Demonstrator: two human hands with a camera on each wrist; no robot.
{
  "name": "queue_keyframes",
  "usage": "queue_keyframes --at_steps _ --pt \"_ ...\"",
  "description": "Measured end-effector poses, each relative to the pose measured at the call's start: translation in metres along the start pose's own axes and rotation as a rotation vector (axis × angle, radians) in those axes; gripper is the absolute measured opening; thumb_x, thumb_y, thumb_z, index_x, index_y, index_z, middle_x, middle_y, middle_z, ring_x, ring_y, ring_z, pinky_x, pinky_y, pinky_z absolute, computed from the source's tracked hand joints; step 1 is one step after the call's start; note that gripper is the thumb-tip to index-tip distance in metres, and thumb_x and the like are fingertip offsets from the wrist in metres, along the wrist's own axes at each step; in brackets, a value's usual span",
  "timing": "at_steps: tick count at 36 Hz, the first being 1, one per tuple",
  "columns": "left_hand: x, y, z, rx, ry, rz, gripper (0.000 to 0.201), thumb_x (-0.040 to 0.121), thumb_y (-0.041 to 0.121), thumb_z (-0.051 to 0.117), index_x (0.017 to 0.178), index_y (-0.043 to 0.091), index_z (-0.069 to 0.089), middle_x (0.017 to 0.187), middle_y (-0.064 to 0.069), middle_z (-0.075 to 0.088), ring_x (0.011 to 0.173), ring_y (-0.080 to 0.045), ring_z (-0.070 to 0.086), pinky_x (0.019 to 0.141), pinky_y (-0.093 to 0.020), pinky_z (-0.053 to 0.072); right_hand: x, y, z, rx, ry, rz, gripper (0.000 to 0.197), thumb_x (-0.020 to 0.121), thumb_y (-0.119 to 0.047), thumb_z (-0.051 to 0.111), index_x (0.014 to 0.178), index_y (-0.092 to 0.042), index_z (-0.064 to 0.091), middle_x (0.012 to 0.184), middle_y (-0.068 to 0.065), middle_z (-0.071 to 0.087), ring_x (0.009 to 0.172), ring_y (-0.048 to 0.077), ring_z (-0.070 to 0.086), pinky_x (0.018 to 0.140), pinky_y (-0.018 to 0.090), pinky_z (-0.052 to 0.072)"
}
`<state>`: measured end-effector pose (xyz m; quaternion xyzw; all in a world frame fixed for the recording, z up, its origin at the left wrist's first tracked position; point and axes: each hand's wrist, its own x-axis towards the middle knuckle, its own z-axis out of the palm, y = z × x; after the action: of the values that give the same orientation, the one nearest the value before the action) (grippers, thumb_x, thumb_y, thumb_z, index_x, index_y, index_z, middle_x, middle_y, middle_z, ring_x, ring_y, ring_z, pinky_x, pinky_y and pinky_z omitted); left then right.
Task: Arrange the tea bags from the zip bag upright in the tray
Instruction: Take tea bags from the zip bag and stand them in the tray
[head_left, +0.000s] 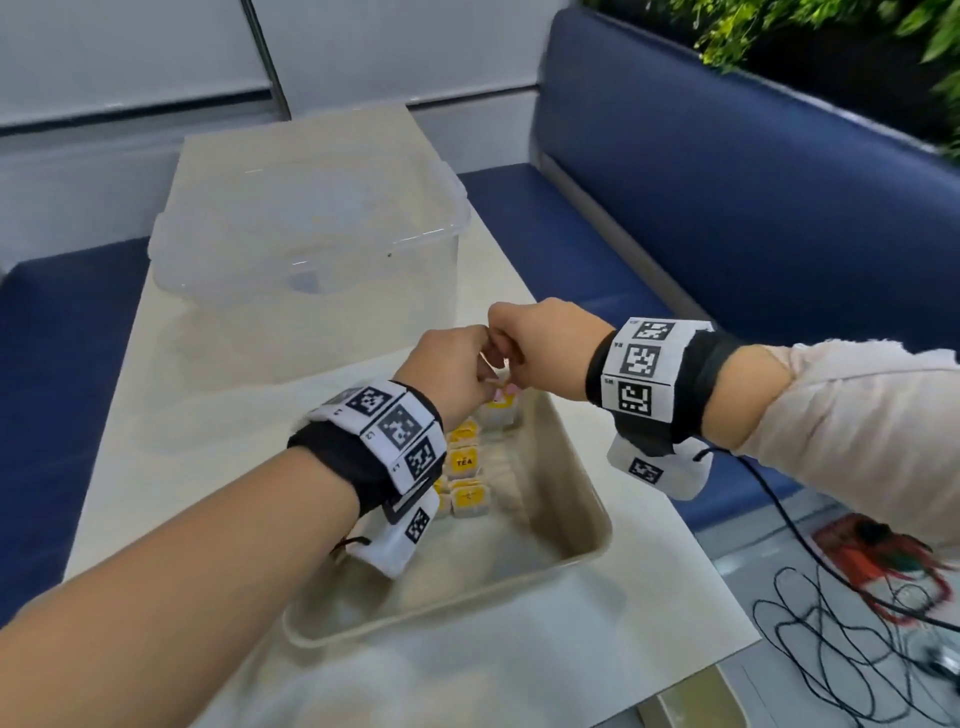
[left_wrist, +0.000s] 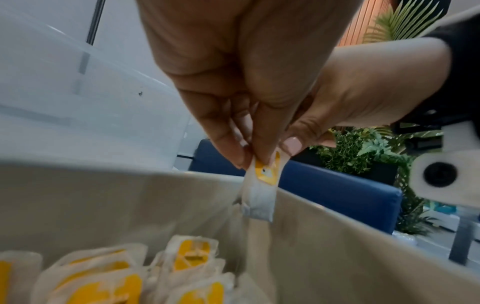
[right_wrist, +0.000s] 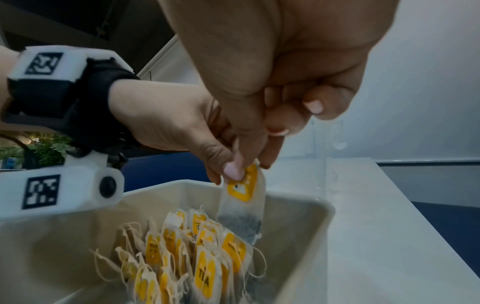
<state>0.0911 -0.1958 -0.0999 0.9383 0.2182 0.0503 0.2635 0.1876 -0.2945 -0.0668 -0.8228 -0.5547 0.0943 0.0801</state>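
Both hands meet above the far end of the beige tray (head_left: 587, 551). My left hand (head_left: 485, 371) and right hand (head_left: 508, 358) pinch the top of one tea bag (right_wrist: 244, 201) with a yellow tag; it hangs upright just over the tray, at its far wall (left_wrist: 262, 185). In the head view the hands hide most of it. Several tea bags (head_left: 464, 462) with yellow tags stand upright in rows inside the tray (right_wrist: 205, 257), near the left side. I cannot make out the zip bag.
A clear plastic box with a lid (head_left: 311, 244) stands on the pale table (head_left: 156, 415) behind the tray. A blue bench (head_left: 727, 182) runs along the right and back. Black cables (head_left: 857, 623) lie on the floor at the right.
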Motion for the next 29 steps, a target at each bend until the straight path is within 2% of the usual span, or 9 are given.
queue_keyframes --at_steps 3,6,8,11,17,21,23,27,29 --pt "0.001 -0.003 0.005 0.053 -0.023 -0.016 0.015 0.081 0.012 0.068 0.094 0.016 0.071 0.083 0.003 0.064 0.081 -0.012 0.058 0.073 -0.018 0.04 -0.007 0.008 0.005 -0.017 -0.032 0.047 0.032 0.078 -0.029 0.071 0.088 -0.021 0.041 0.078 -0.003 0.051 0.075 0.022 0.051 0.061 0.03 0.04" --pt "0.002 -0.005 0.011 0.087 -0.049 -0.045 0.014 0.083 0.013 0.065 0.094 0.015 0.073 0.091 -0.003 0.07 0.088 -0.019 0.062 0.078 -0.024 0.046 -0.02 0.017 0.012 -0.057 -0.081 0.095 0.034 0.082 -0.04 0.067 0.098 -0.02 0.045 0.081 -0.004 0.048 0.079 0.022 0.049 0.064 0.029 0.036" --pt "0.003 -0.006 0.014 0.111 -0.076 -0.07 0.011 0.083 0.02 0.067 0.092 0.017 0.073 0.092 -0.003 0.07 0.09 -0.02 0.062 0.081 -0.029 0.049 -0.029 0.023 0.018 -0.06 -0.129 0.113 0.037 0.083 -0.043 0.064 0.105 -0.02 0.047 0.081 -0.004 0.047 0.081 0.022 0.048 0.066 0.03 0.036" --pt "0.005 -0.006 0.02 0.164 -0.089 -0.112 0.007 0.081 0.03 0.069 0.086 0.027 0.072 0.09 0.005 0.069 0.089 -0.017 0.061 0.076 -0.029 0.051 -0.039 0.028 0.026 -0.058 -0.187 0.139 0.039 0.083 -0.046 0.063 0.109 -0.022 0.045 0.08 -0.005 0.048 0.083 0.022 0.05 0.066 0.03 0.036" --pt "0.013 -0.001 0.029 0.316 -0.113 -0.088 0.009 0.082 0.033 0.064 0.073 0.034 0.063 0.086 0.009 0.069 0.086 -0.015 0.062 0.069 -0.026 0.047 -0.049 0.029 0.037 0.01 -0.197 0.165 0.037 0.085 -0.039 0.063 0.111 -0.021 0.044 0.081 -0.003 0.05 0.082 0.022 0.05 0.066 0.03 0.037" --pt "0.016 -0.001 0.034 0.436 -0.133 -0.045 0.011 0.085 0.028 0.059 0.089 0.033 0.068 0.095 0.007 0.068 0.091 -0.018 0.061 0.072 -0.027 0.047 -0.05 0.027 0.038 0.042 -0.19 0.167 0.029 0.086 -0.034 0.061 0.107 -0.021 0.047 0.085 -0.003 0.051 0.081 0.022 0.047 0.066 0.029 0.036" --pt "0.018 -0.002 0.036 0.49 -0.145 -0.031 0.015 0.086 0.027 0.058 0.094 0.033 0.069 0.098 0.004 0.068 0.092 -0.021 0.061 0.07 -0.027 0.043 -0.05 0.027 0.038 0.057 -0.189 0.17 0.025 0.086 -0.034 0.062 0.103 -0.023 0.047 0.086 -0.003 0.051 0.081 0.021 0.047 0.066 0.029 0.036" --pt "0.021 -0.003 0.039 0.602 -0.167 -0.008 0.021 0.087 0.024 0.054 0.1 0.03 0.069 0.099 0.001 0.068 0.091 -0.024 0.062 0.066 -0.027 0.04 -0.051 0.026 0.038 0.068 -0.191 0.176 0.02 0.086 -0.033 0.061 0.097 -0.027 0.045 0.088 -0.005 0.05 0.081 0.019 0.046 0.066 0.028 0.035" --pt "0.023 -0.003 0.042 0.661 -0.175 -0.009 0.022 0.087 0.022 0.053 0.101 0.027 0.069 0.098 0.0 0.068 0.089 -0.024 0.063 0.065 -0.027 0.039 -0.052 0.026 0.038 0.066 -0.193 0.179 0.019 0.087 -0.032 0.061 0.098 -0.025 0.047 0.088 -0.005 0.051 0.082 0.019 0.046 0.067 0.028 0.035"
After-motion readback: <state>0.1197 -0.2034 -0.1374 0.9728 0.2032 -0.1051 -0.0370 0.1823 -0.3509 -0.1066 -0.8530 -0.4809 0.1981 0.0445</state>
